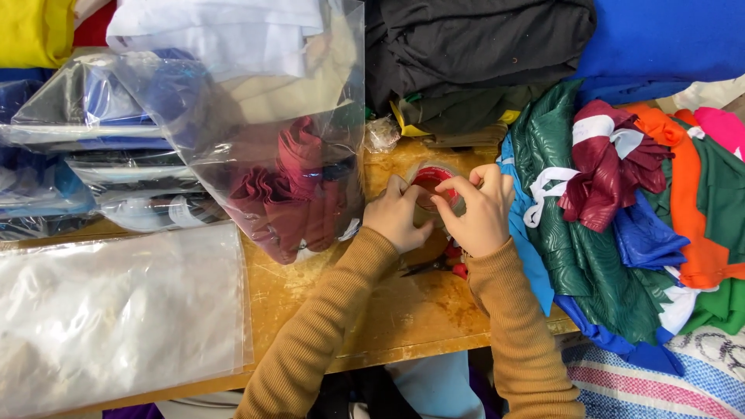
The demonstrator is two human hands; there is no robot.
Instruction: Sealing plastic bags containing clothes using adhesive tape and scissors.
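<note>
My left hand [397, 217] and my right hand [481, 213] both hold a roll of clear packing tape with a red core [432, 185] just above the wooden table [388, 310]. The left thumb presses on the roll's rim and the right fingers pinch at its edge. Both arms wear tan ribbed sleeves. To the left of my hands stands a clear plastic bag [287, 155] stuffed with maroon cloth. Red-handled scissors [442, 264] lie on the table under my wrists, partly hidden.
A stack of flat clear bags [116, 310] lies at the front left. Bagged blue garments [93, 155] pile at the left. Dark folded cloth [481, 54] sits at the back. A heap of green, maroon, blue and orange cloth [621, 209] fills the right.
</note>
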